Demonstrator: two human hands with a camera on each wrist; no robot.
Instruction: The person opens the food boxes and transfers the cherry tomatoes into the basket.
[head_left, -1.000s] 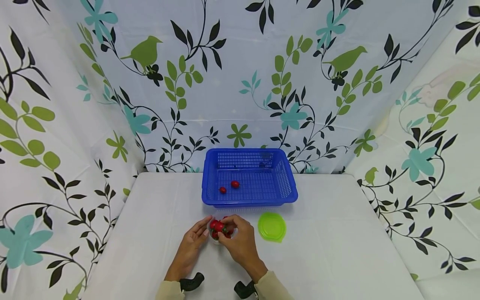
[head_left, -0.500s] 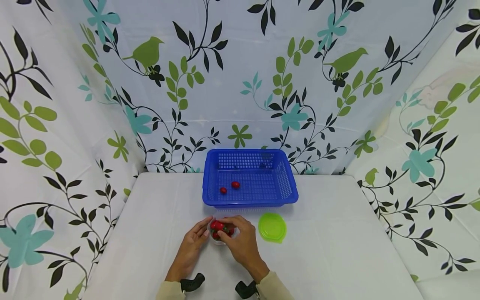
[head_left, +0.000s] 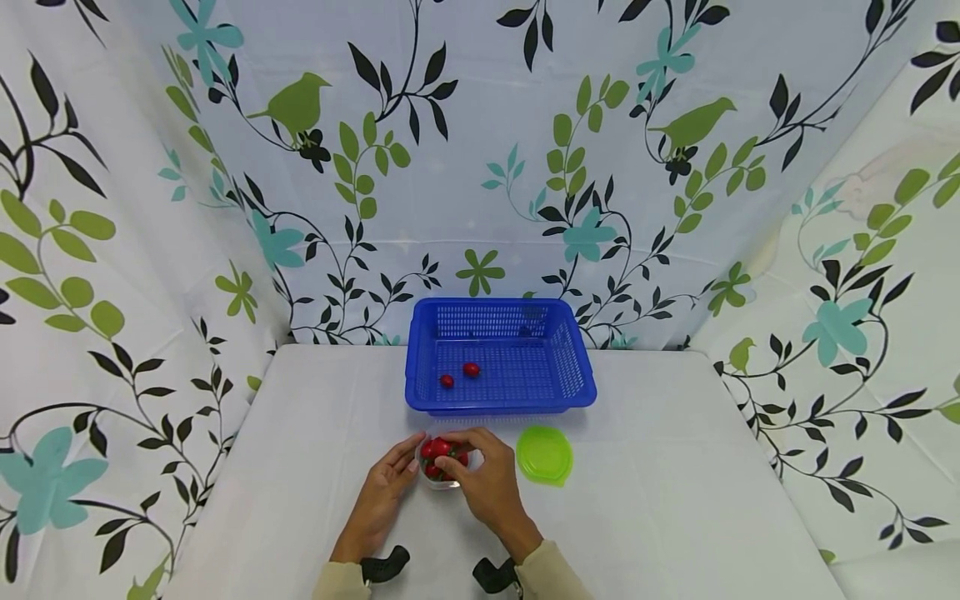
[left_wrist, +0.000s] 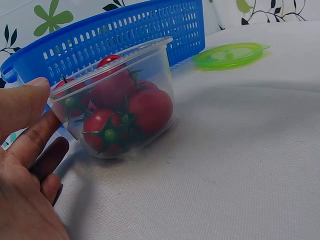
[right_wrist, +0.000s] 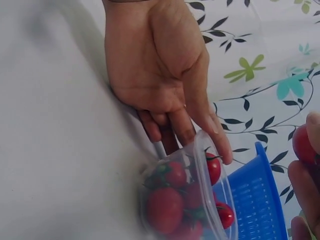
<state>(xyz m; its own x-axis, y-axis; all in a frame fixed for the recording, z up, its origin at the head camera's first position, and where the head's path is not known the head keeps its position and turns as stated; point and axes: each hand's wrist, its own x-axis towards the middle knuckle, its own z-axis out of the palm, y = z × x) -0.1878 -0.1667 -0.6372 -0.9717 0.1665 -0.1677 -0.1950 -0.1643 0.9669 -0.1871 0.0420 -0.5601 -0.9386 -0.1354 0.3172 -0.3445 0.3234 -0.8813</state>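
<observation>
A clear plastic container [left_wrist: 170, 75] of red tomatoes [left_wrist: 150, 110] with green stems stands on the white table, in front of the blue basket. My left hand [head_left: 381, 493] holds it from the left, with the thumb at the rim and fingers against the outer wall. Over its right side, my right hand [head_left: 491, 487] has thumb and fingers down among the tomatoes in the head view. At the right edge of the right wrist view, the right hand's fingers [right_wrist: 301, 185] and thumb pinch a single tomato [right_wrist: 301, 143]; much of that hand is cut off.
The blue basket [head_left: 498, 408] stands behind the container, with two tomatoes [head_left: 471, 369] on its floor. A bright green lid [head_left: 544, 455] lies to the right of the right hand. Patterned cloth hangs behind the table and at both sides.
My right thumb and fingertips have shifted slightly over the tomatoes, and the right wrist has moved a little to the right. The left hand stays at the container.
</observation>
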